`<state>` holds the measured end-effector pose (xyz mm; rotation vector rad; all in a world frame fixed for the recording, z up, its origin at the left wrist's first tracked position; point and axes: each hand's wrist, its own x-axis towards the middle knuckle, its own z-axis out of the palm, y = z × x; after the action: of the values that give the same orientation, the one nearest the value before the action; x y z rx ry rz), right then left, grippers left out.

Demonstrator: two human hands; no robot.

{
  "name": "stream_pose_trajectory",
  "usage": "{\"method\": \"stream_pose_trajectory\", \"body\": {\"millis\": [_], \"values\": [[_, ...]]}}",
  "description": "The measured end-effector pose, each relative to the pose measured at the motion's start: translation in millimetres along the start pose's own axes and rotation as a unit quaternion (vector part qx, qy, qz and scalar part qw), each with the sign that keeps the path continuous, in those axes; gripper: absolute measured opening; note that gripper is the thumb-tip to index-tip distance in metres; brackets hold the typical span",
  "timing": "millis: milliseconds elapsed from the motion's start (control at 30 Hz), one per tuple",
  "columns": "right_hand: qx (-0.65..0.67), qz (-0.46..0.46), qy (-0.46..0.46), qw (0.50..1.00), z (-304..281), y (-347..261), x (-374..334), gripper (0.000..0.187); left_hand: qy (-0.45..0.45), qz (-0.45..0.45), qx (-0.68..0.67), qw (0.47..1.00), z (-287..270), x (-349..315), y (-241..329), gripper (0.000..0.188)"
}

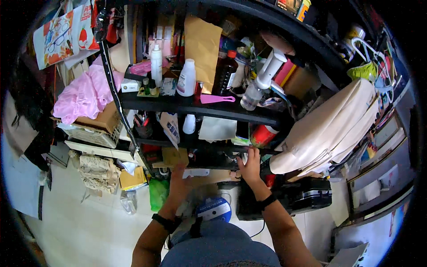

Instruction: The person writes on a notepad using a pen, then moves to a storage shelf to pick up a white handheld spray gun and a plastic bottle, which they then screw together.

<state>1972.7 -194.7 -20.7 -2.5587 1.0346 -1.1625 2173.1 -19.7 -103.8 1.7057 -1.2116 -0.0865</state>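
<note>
My right hand (250, 168) reaches into the lower shelf (209, 153) of a black rack. Its thumb and fingers close around a small pale, shiny thing (244, 156) that I cannot make out. Blurred by motion, my left hand (179, 184) is raised with its fingers stretched out, just below a tan cardboard box (175, 156); nothing shows in it. Between the hands lie a white oblong object (196, 172) and a long brown cardboard piece (215, 177). A red can (263, 135) stands above my right hand, next to a pale sheet (218, 129).
Bottles, a pink scraper (217, 99) and a brown envelope (202, 53) crowd the upper shelf. Beige cloth (329, 127) hangs at right above a black case (307, 196). A green bag (158, 194) and a blue-and-white round object (214, 209) are on the floor near me.
</note>
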Motion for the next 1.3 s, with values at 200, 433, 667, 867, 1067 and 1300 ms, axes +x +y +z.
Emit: {"method": "stream_pose_trajectory", "body": {"millis": [200,433,667,867,1067,1300], "values": [[-0.004,0.056,-0.059,0.997,-0.3,15.8,-51.0,0.045,-0.042,-0.05,-0.11,0.992,9.8,-0.8,-10.3,0.043],[-0.077,0.153,-0.138,0.975,-11.7,26.0,-130.2,0.044,-0.166,-0.122,-0.14,0.968,20.1,-2.4,-12.5,0.043],[-0.109,0.23,-0.148,0.956,-71.7,17.1,-207.0,0.032,-0.186,-0.175,-0.196,0.947,46.6,-60.7,-98.6,0.044],[-0.076,0.313,-0.219,0.921,-99.6,5.5,-248.6,0.03,-0.112,0.039,-0.053,0.991,27.1,-56.0,-72.5,0.051],[-0.077,0.265,-0.32,0.906,-89.3,-9.9,-265.2,0.04,-0.17,-0.294,-0.365,0.867,11.9,-71.0,-50.7,0.057],[-0.05,0.286,-0.294,0.911,-134.5,-34.3,-314.6,0.039,-0.136,-0.027,0.013,0.99,-14.4,-118.8,-6.4,0.053]]}}
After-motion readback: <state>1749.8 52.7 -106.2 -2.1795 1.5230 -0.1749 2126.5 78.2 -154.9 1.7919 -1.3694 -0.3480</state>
